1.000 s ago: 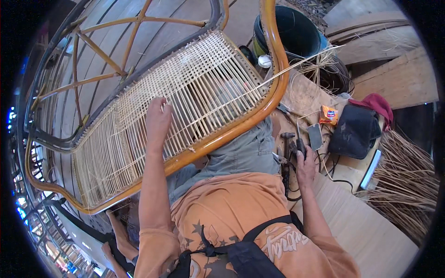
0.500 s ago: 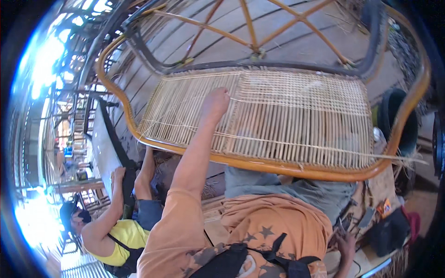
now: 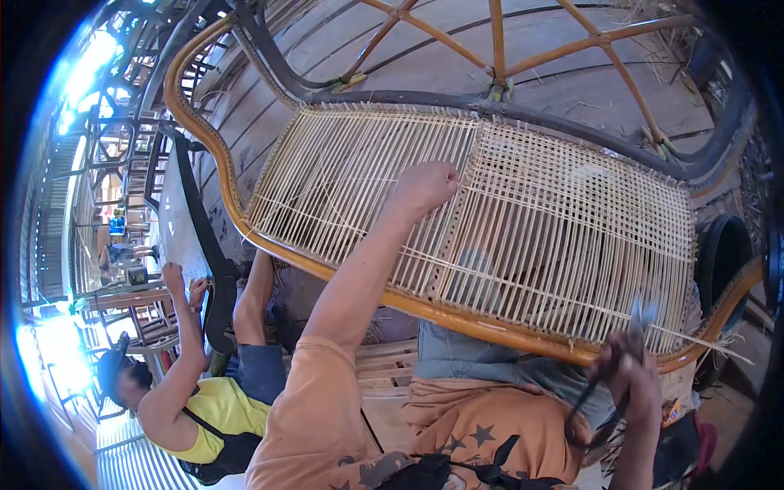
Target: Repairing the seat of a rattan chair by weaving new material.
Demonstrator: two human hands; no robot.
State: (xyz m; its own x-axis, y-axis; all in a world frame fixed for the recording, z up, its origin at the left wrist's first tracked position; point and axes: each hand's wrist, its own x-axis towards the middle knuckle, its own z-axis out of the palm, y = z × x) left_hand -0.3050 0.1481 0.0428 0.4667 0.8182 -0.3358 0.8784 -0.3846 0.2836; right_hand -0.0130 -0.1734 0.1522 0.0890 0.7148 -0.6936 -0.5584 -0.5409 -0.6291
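A bench frame of bent rattan poles point(image 3: 302, 258) lies across in front of me, its panel of pale cane strips point(image 3: 531, 253) partly woven. The weave is denser along the far right side. Over the middle strip of the panel, my left hand point(image 3: 429, 186) is closed in a fist on a thin cane strand that leads off to the right. My right hand point(image 3: 630, 380) is raised by the near right corner, gripping pliers point(image 3: 643, 314) with metal jaws up and dark handles down; motion blurs their details. Loose strand ends point(image 3: 727, 349) stick out past that corner.
A person in a yellow top point(image 3: 233, 412) sits at the left beside a long dark curved piece point(image 3: 196, 220). A dark bucket point(image 3: 723, 253) stands beyond the right end. Crossed rattan poles point(image 3: 498, 41) spread over the far floorboards. A dark cloth bundle point(image 3: 674, 449) lies low right.
My right hand has come up from the lower right to the panel's near corner, now with pliers in it. The left fist appears farther right; the whole view has shifted and tilted.
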